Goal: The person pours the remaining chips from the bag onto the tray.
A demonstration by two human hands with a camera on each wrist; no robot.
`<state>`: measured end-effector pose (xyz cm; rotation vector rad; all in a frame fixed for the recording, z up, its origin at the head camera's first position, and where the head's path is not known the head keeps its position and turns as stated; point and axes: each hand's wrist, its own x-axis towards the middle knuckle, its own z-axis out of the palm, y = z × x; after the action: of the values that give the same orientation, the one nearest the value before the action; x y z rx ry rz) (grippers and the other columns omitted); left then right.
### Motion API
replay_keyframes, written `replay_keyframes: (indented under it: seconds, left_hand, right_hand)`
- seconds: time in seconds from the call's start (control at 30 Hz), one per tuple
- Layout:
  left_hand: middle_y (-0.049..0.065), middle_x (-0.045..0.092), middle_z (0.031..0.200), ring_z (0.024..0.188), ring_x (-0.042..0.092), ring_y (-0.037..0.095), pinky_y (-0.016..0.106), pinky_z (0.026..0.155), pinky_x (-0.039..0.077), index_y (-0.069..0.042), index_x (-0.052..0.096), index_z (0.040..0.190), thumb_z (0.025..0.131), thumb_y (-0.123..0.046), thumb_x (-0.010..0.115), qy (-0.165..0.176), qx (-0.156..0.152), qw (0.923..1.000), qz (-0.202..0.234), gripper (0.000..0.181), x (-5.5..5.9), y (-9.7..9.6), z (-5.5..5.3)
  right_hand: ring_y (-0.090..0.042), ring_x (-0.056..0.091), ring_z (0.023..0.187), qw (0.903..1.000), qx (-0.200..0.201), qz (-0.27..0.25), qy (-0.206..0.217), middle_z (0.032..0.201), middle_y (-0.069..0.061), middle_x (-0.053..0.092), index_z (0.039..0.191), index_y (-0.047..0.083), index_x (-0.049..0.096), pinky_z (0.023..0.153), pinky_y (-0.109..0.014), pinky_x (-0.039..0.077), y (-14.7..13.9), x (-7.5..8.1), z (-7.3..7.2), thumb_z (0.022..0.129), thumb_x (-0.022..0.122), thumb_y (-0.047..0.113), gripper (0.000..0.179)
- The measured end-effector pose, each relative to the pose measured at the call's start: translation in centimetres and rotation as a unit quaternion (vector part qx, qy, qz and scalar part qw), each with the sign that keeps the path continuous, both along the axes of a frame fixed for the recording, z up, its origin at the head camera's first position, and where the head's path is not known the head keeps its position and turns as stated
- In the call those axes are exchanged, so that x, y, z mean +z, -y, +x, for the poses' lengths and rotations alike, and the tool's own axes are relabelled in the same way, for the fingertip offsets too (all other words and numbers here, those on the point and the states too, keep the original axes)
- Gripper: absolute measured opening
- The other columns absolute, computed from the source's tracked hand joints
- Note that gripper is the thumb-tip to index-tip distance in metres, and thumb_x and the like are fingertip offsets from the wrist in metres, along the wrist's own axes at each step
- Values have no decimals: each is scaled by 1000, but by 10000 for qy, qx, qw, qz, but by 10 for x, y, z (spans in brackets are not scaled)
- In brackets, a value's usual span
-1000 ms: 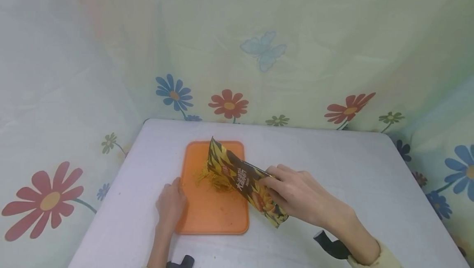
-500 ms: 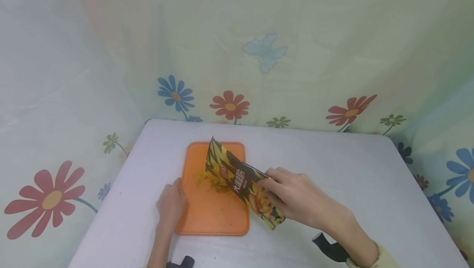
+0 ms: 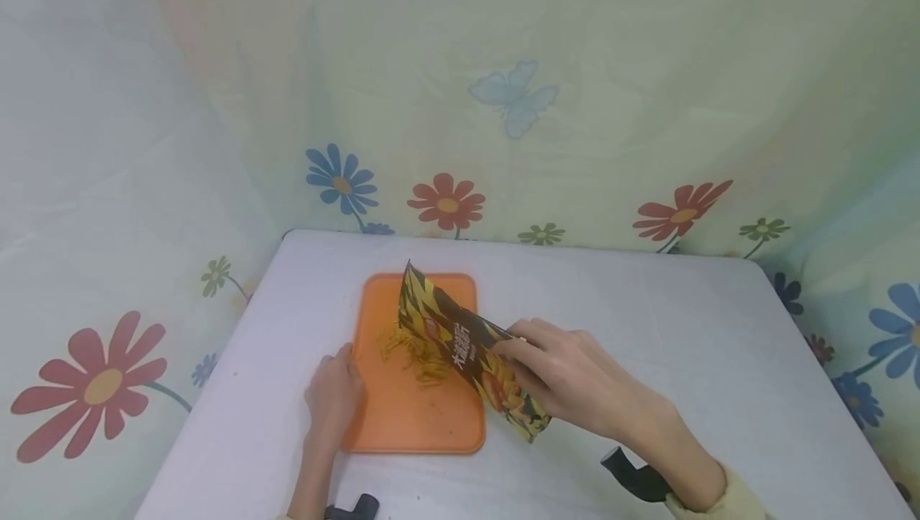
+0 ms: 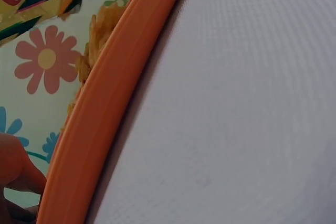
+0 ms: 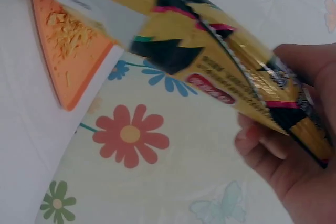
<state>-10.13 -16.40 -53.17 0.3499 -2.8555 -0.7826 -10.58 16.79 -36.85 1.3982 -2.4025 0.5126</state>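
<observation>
My right hand (image 3: 575,372) grips a black-and-yellow bag of chips (image 3: 460,340) by its upper side. The bag slants over an orange tray (image 3: 424,420), its mouth end low at the left. In the right wrist view the chip bag (image 5: 210,69) shows its gold back, with fingers curled beneath it. A heap of yellow strip-shaped chips (image 3: 420,356) lies on the tray, partly covered by the bag. My left hand (image 3: 334,392) holds the tray's left edge; a finger (image 4: 18,169) meets the rim in the left wrist view.
The tray lies on a white-covered table (image 3: 632,304). Behind it hangs a curtain (image 3: 596,136) with printed flowers and a butterfly. A few crumbs (image 3: 419,496) lie on the table near the front. Dark wrist mounts (image 3: 636,476) show below the hands.
My right hand and the bag have shifted slightly left. More chips show at the front of the heap. The left hand has stayed at the tray's edge.
</observation>
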Motion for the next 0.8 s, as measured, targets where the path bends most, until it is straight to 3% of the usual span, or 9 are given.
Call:
replay_keyframes:
  seconds: [0.37, 0.8]
  left_hand:
    - [22, 66, 91, 68, 56, 23, 33, 52, 46, 7, 61, 133, 102, -5, 52, 43, 17, 10000, -40, 34, 0, -1, 0]
    - [23, 66, 90, 66, 56, 24, 35, 50, 46, 7, 62, 132, 101, -3, 52, -51, 53, 9999, -87, 34, 1, -1, 0]
  right_hand:
    - [1, 47, 63, 9997, 137, -205, 13, 90, 5, 66, 103, 11, 75, 53, -8, 39, 0, -3, -1, 80, 83, 0, 27]
    - [3, 43, 62, 9996, 103, -16, 264, 91, 6, 66, 103, 12, 74, 52, -7, 36, 0, -3, -3, 82, 82, 3, 24]
